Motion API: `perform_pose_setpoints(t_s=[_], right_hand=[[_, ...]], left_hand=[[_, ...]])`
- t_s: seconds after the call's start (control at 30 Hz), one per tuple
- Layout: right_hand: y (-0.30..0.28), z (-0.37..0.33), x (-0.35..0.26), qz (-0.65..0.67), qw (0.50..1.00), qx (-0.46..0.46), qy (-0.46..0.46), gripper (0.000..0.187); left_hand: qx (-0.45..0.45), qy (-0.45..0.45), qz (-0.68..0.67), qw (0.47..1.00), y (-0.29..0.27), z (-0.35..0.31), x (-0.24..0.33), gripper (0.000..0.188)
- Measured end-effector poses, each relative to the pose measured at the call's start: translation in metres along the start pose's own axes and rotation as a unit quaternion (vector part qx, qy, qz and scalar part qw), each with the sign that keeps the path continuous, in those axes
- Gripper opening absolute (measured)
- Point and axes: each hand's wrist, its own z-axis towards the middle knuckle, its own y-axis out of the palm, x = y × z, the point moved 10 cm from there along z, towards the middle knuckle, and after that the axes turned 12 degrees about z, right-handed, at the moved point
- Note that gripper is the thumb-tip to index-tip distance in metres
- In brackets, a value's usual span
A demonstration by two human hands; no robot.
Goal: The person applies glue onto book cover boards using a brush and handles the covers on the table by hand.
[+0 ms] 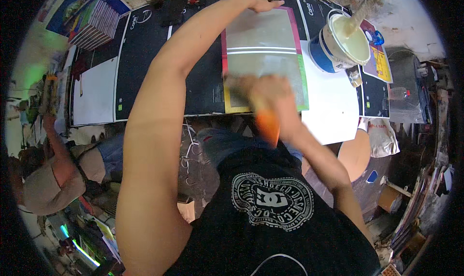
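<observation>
A flat cover sheet (263, 30) lies before me, with two grey panels, a white strip between them and pink, green and yellow edges. At its far edge my left hand (256, 1) rests with fingers stretched out, nothing seen in it. Over the near panel, my right hand (276, 94) is closed round a brush with an orange handle (267, 123). Motion blurs both the hand and the brush; the bristle end is toward the sheet's left edge. A white and blue bucket (333, 48) of pale paste, a stick standing in it, is to the right.
Black boards (150, 77) cover the table. White sheets (333, 104) lie at the right, under the bucket, and at the left (95, 92). A stack of books (94, 27) stands far left. Another person (55, 184) is at the left. A round stool top (355, 152) is near right.
</observation>
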Motion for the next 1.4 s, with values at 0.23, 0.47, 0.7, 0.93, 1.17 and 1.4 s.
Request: perform_pose_setpoints(t_s=[0.23,0.47,0.7,0.93,1.17,1.4], right_hand=[[0.042,-0.046,-0.020,-0.001,0.998,-0.039,-0.048,0.038],[-0.018,-0.040,-0.004,-0.105,0.994,0.014,-0.019,0.039],[-0.004,-0.083,-0.040,-0.094,0.984,-0.106,-0.105,0.042],[-0.013,-0.070,0.024,-0.151,0.982,-0.104,-0.047,0.036],[-0.060,-0.024,0.015,-0.108,0.990,0.001,-0.095,0.041],[-0.044,-0.026,0.081,-0.065,0.984,-0.144,-0.077,0.032]], left_hand=[[0.006,-0.044,0.041,0.998,0.016,0.024,-0.014,0.092],[0.057,-0.022,0.011,0.998,0.005,0.025,-0.006,0.110],[0.054,-0.058,-0.004,0.997,0.004,0.027,-0.012,0.112],[0.005,-0.066,0.061,0.996,0.005,0.020,-0.001,0.090],[0.063,-0.083,0.012,0.994,0.014,0.023,-0.026,0.106],[0.019,-0.077,0.015,0.997,0.012,0.016,-0.020,0.092]])
